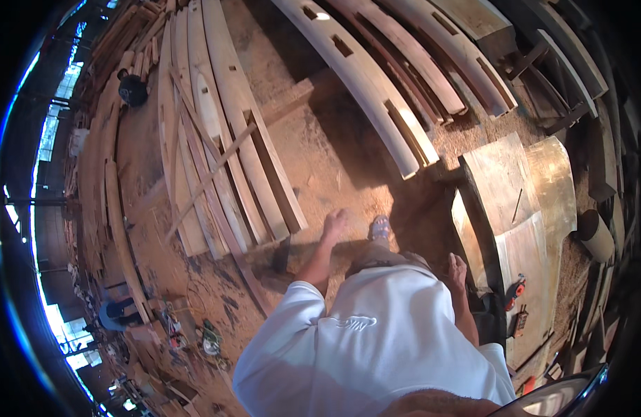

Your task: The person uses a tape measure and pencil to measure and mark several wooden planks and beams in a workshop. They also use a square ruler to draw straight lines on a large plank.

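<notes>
Can't tell what that red tool [516,295] is, tbh. Slotted beams [237,90] get cut off up top, white shirt [393,320] hides one foot.

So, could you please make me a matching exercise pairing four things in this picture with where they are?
1. left hand
2. red and black tool
3. long thin strip
4. right hand

A. lying across the beams on the left
B. empty, beside the near edge of the pale boards
C. empty, off the near ends of the beams
D. lying on the pale boards

Pairs: 1-C, 2-D, 3-A, 4-B
</notes>
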`<state>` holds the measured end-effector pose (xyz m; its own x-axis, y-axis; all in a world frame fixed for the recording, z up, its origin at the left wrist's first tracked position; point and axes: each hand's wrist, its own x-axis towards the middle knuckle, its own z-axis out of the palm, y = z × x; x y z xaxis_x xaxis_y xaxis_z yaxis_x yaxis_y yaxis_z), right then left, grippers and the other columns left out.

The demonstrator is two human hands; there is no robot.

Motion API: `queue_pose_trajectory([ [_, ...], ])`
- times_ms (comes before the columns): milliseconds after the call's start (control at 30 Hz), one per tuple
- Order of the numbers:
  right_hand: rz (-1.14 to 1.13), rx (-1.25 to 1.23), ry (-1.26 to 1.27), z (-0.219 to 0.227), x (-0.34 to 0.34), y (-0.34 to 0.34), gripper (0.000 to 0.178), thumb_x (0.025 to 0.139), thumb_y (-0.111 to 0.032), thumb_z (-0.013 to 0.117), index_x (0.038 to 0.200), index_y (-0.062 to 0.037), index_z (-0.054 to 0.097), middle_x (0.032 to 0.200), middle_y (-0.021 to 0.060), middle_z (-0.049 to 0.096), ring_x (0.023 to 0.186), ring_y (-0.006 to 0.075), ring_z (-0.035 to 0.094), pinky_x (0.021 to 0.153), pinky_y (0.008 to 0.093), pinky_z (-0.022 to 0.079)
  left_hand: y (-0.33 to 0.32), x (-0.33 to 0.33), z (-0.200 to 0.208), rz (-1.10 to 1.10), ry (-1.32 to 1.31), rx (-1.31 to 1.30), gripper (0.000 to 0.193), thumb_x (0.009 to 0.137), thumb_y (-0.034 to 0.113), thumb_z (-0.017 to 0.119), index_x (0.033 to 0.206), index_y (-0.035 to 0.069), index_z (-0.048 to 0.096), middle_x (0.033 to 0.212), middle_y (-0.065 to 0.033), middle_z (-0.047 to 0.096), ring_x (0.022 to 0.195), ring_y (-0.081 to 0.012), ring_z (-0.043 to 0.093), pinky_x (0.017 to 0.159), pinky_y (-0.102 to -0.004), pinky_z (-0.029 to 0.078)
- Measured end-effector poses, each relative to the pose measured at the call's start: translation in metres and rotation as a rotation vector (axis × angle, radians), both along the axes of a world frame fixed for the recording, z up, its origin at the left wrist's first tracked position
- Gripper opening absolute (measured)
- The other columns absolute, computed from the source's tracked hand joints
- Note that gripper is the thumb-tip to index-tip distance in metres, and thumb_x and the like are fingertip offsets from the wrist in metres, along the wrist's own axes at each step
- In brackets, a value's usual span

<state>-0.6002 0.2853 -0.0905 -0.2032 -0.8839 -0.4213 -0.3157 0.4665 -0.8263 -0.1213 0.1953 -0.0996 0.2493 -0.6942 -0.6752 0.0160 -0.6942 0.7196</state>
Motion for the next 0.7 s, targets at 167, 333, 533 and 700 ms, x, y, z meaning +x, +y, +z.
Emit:
queue_pose_trajectory([
  [167,0.125,0.123,0.013,-0.118,-0.041,0.014,0.043,0.1,-0.043,0.069,0.104,-0.0005,0.075,0.077,0.0136,0.069,0.07,0.0255,0.065,0.065,0.0404,0.051,0.008,0.004,0.022,0.224,0.096,-0.009,0.026,0.106,0.035,0.064,0.104,0.009,0.068,0.08,0.0,0.066,0.062,-0.0109,0.06,0.051,-0.0285,0.049],
  [333,0.611,0.231,0.44,-0.092,-0.042,-0.047,0.041,0.094,-0.042,0.064,0.095,-0.0033,0.076,0.091,0.0242,0.074,0.088,0.0363,0.075,0.075,0.0474,0.057,0.114,0.02,-0.028,-0.193,-0.302,0.326,0.037,0.106,0.035,0.056,0.121,0.004,0.07,0.094,-0.0118,0.073,0.084,-0.0219,0.072,0.077,-0.0394,0.059],
  [533,0.474,0.231,0.388,-0.052,0.037,-0.214,0.038,0.101,-0.039,0.059,0.099,-0.0035,0.074,0.089,0.0199,0.074,0.082,0.0319,0.074,0.069,0.0444,0.057,0.114,0.088,-0.068,-0.714,-0.642,0.13,0.041,0.101,0.041,0.059,0.119,0.004,0.068,0.1,-0.0221,0.073,0.09,-0.0371,0.072,0.078,-0.0519,0.058],
  [700,0.391,0.284,0.184,0.005,0.203,-0.364,0.038,0.106,-0.038,0.061,0.103,-0.0021,0.072,0.083,0.0113,0.07,0.073,0.0215,0.065,0.064,0.0371,0.051,0.032,0.172,-0.044,0.0,-0.256,0.149,0.035,0.103,0.036,0.063,0.123,0.008,0.064,0.101,-0.0145,0.073,0.083,-0.0314,0.071,0.074,-0.0458,0.058],
])
